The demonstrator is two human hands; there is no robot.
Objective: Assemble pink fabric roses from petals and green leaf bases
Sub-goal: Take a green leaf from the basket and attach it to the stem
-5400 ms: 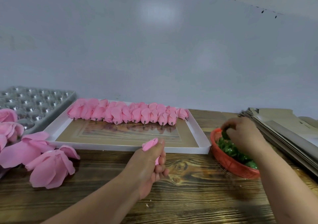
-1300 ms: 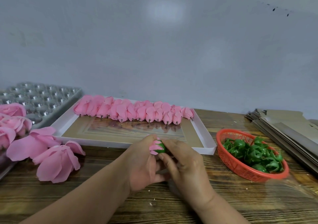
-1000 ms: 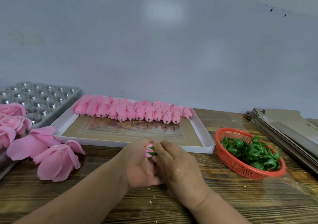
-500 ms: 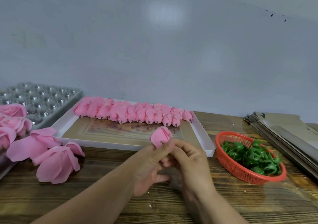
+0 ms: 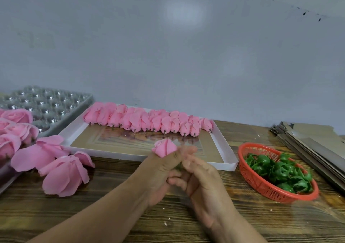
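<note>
A pink rosebud [image 5: 164, 149] is held above the near middle of the counter [image 5: 112, 214], just in front of the near rim of the white tray [image 5: 130, 155], pinched at its lower end by the left hand [image 5: 162, 172], whose grip is clamped on the bud between thumb and forefinger. The right hand [image 5: 201, 175] is pressed against the left from the right, its fingers curled in under the bud; a sliver of dark green, judged to be a leaf base [image 5: 179, 166], is glimpsed between the two hands, and the right grip appears to be closed on it, though most of that piece is hidden. The bud's long axis is seen to run nearly upright, tilted a little to the left and away, with the spiralled tip pointing up toward the tray's far edge and the stem end pointing down into the hands. From here, the base could be pushed on crooked if the bud is rolled in the pinch, since the joint is covered by the fingers and cannot be watched. The soft petals could be crushed or unwound if the pinch is tightened to resist the push. The small base could also be dropped onto the counter if the right fingers are shifted before it is seated. Spare leaf bases [image 5: 276, 170] lie in the red basket [image 5: 261, 188] by the right edge.
</note>
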